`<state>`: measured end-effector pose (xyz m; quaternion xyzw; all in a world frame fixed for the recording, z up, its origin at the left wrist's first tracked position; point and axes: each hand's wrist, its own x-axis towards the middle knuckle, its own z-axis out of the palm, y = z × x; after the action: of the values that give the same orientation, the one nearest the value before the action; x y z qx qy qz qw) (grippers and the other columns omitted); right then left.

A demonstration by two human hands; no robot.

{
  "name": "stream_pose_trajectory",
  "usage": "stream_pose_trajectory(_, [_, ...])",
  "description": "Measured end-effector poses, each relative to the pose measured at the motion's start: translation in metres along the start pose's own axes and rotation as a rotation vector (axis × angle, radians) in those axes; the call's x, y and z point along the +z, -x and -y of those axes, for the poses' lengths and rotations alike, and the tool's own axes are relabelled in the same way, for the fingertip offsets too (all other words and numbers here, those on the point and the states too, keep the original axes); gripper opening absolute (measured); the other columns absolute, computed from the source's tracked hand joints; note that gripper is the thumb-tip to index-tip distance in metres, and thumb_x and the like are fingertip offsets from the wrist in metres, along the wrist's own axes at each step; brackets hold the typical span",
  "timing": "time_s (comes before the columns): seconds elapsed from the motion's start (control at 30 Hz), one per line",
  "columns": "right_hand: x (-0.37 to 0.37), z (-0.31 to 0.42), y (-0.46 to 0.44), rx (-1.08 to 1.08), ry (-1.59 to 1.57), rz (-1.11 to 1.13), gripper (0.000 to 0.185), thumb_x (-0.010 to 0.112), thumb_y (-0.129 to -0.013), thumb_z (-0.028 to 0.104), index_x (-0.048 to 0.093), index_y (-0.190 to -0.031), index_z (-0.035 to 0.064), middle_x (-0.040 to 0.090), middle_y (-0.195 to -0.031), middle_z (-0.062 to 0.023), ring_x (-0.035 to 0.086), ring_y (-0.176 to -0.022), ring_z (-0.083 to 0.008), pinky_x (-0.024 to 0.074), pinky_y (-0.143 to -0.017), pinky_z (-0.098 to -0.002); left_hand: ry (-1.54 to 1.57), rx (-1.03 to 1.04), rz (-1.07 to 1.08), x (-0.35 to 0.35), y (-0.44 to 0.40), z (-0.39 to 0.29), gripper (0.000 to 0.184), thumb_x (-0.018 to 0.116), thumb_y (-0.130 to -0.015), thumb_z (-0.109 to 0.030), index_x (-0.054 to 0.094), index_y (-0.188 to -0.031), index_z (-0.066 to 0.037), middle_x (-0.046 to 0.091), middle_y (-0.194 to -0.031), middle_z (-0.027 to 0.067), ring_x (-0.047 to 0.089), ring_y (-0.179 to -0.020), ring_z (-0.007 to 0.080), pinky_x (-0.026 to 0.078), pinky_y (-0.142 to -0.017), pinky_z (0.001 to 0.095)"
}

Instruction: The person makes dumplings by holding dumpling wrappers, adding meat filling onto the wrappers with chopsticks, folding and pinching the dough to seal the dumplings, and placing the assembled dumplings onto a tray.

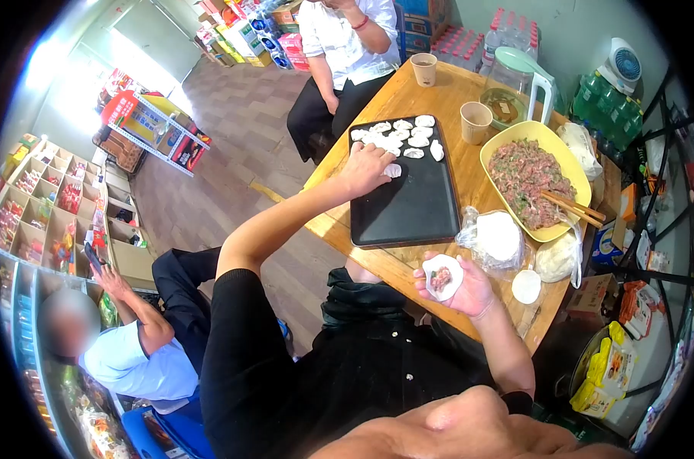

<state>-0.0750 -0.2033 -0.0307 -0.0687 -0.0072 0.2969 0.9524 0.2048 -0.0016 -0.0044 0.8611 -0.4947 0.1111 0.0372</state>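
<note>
My left hand (368, 167) reaches palm down over a black baking tray (404, 210). Its fingers are curled at a white dumpling (392, 170), partly hidden by the hand. Several more folded dumplings (420, 141) lie across the tray's far end. Palm up near the table's front edge, my right hand (475, 289) cups a round dumpling wrapper (452, 277) with a dab of meat filling (440, 278) on it. A yellow bowl (488, 162) holds minced filling (527, 172), with chopsticks (575, 205) resting in it. One loose wrapper (526, 287) lies at my right.
A plastic-wrapped white stack (498, 239) and bagged dough (557, 258) sit by the bowl. Paper cups (475, 122) and a clear jug (508, 96) stand farther back. One person (347, 46) sits beyond the table, another (140, 352) at left by shelves.
</note>
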Motion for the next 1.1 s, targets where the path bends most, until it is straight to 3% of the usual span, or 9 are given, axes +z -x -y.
stream_pose_trajectory(0.17, [0.000,0.002,0.001,-0.016,0.021,-0.031,0.065,0.058,-0.092,0.039,0.038,-0.140,0.0004,0.049,-0.133,-0.0308,0.054,-0.120,-0.0428,0.0443,-0.105,-0.0515,0.042,-0.029,-0.030,0.003,-0.002,0.001,0.033,0.070,-0.079,-0.022,0.063,-0.110,-0.014,0.068,-0.093,0.0074,0.062,-0.094,0.0248,0.037,-0.083,0.0408])
stream_pose_trajectory(0.23, [0.000,0.002,0.001,-0.015,0.016,-0.026,0.065,0.058,-0.092,0.039,0.039,-0.140,0.0006,0.049,-0.133,-0.0306,0.054,-0.120,-0.0425,0.0447,-0.104,-0.0515,0.015,0.002,-0.127,0.007,-0.003,0.001,0.025,0.065,-0.081,-0.019,0.065,-0.105,-0.013,0.068,-0.086,0.0078,0.063,-0.088,0.0252,0.039,-0.081,0.0404])
stream_pose_trajectory(0.37, [-0.003,0.001,0.000,-0.009,-0.015,-0.010,0.063,0.058,-0.092,0.037,0.039,-0.140,0.0006,0.049,-0.132,-0.0304,0.055,-0.119,-0.0427,0.0447,-0.104,-0.0512,-0.104,-0.015,-0.068,0.016,-0.008,0.008,0.019,0.063,-0.082,-0.018,0.067,-0.100,-0.011,0.068,-0.082,0.0069,0.064,-0.085,0.0244,0.039,-0.079,0.0400])
stream_pose_trajectory(0.43, [-0.003,0.001,0.000,-0.010,-0.028,-0.006,0.063,0.058,-0.093,0.037,0.039,-0.140,0.0005,0.049,-0.132,-0.0304,0.055,-0.119,-0.0428,0.0447,-0.105,-0.0512,-0.124,-0.040,-0.136,0.017,-0.010,0.009,0.014,0.061,-0.083,-0.016,0.068,-0.095,-0.011,0.068,-0.078,0.0061,0.064,-0.083,0.0237,0.040,-0.078,0.0398])
stream_pose_trajectory(0.73, [-0.004,0.001,0.001,-0.010,-0.037,-0.019,0.063,0.059,-0.092,0.037,0.039,-0.140,0.0006,0.049,-0.132,-0.0299,0.055,-0.119,-0.0427,0.0448,-0.105,-0.0509,-0.101,-0.011,-0.145,0.016,-0.011,0.001,0.017,0.068,-0.082,-0.025,0.067,-0.094,-0.012,0.068,-0.080,0.0052,0.063,-0.083,0.0236,0.040,-0.079,0.0401])
stream_pose_trajectory(1.1, [0.002,0.003,-0.001,-0.061,-0.114,-0.038,0.058,0.056,-0.094,0.034,0.041,-0.139,0.0004,0.049,-0.134,-0.0304,0.057,-0.117,-0.0411,0.0457,-0.104,-0.0503,-0.087,-0.065,-0.040,0.015,-0.018,0.006,0.014,0.069,-0.082,-0.023,0.067,-0.093,-0.014,0.068,-0.080,0.0038,0.063,-0.087,0.0233,0.039,-0.080,0.0410])
